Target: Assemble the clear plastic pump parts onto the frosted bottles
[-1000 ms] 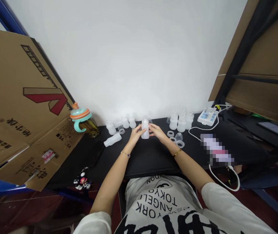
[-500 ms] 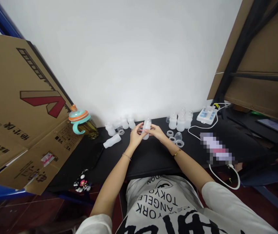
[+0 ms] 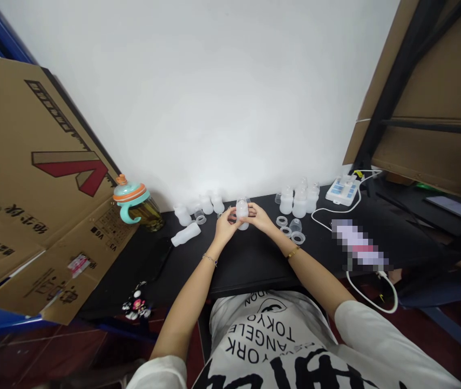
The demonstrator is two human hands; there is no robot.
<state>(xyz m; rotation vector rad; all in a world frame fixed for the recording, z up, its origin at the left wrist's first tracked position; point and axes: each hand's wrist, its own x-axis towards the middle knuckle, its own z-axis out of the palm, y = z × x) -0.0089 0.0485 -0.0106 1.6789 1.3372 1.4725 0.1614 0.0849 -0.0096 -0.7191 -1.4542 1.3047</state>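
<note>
A small translucent white bottle point(image 3: 242, 209) with a clear top is upright over the middle of the black table point(image 3: 238, 265). My left hand point(image 3: 226, 224) grips it from the left side, and my right hand point(image 3: 260, 218) grips it from the right. Close to my right hand lie several clear rings point(image 3: 298, 237) and a clear cap point(image 3: 295, 225). Several capped bottles point(image 3: 300, 202) stand behind them. On the left, a white bottle point(image 3: 185, 234) lies on its side, with more bottles point(image 3: 182, 214) standing by the wall.
At the left stand a teal and orange lidded jug point(image 3: 133, 202) and a large cardboard box point(image 3: 7, 162). A phone-like object point(image 3: 155, 259) with a charm lies nearby. To the right are a white power strip point(image 3: 343, 190), a white cable and a pixelated device point(image 3: 360, 243).
The bottle between my hands has tipped from a slight lean to more upright and shifted slightly left. Both hands keep their hold with small finger movements.
</note>
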